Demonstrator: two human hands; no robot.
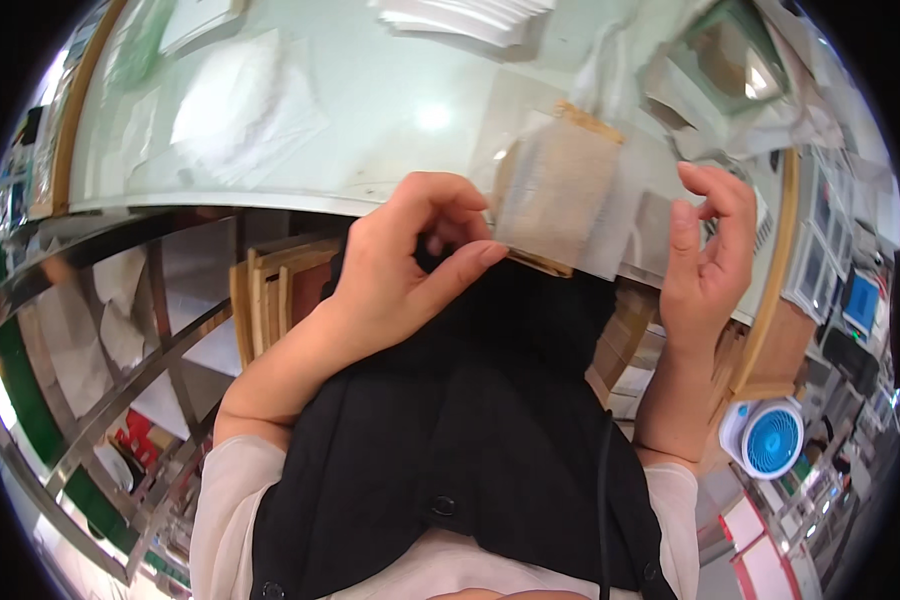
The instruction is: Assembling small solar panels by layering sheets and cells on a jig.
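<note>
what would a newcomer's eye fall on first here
Probably the pale sheet right of centre at the table's near edge, with the left hand by its lower left corner and the right hand apart, to its right. Next, perhaps, the bright blue fan at lower right, then the white papers at the top.

Table: big, pale, shiny top (370, 125), brown wood edge (80, 105) | Light: bright white spot (433, 115) shining on it | Left: metal rack (175, 357), tall green panel (22, 385) | Right: round blue-and-white fan (773, 440), messy-looking room behind, blurry near the rim
</note>
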